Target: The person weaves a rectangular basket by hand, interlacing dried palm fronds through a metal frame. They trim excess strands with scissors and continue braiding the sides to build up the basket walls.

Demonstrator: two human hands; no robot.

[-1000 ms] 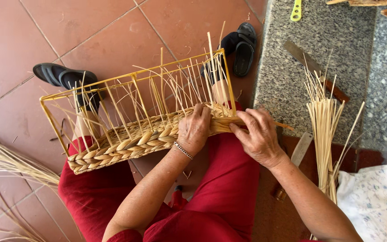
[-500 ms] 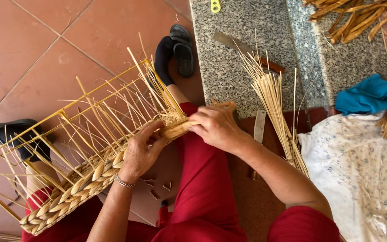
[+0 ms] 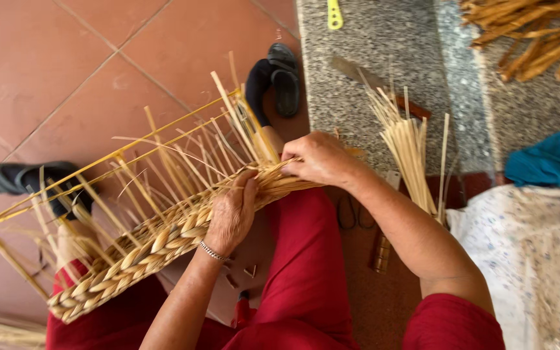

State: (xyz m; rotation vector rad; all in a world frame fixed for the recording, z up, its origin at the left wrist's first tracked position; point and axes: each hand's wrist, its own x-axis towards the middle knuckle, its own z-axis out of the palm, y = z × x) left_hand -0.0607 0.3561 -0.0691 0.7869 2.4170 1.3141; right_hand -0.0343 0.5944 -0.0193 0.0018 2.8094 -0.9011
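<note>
the half-woven straw basket lay across the red-clad lap. the left hand pressed its fingers flat on the braided rim; the right hand pinched the loose strands. steady tension probably kept the plait even.

Red tile floor carries two black sandals (one pair, side by side). The speckled granite step bears a knife, yellow tool and reed bundle.
</note>
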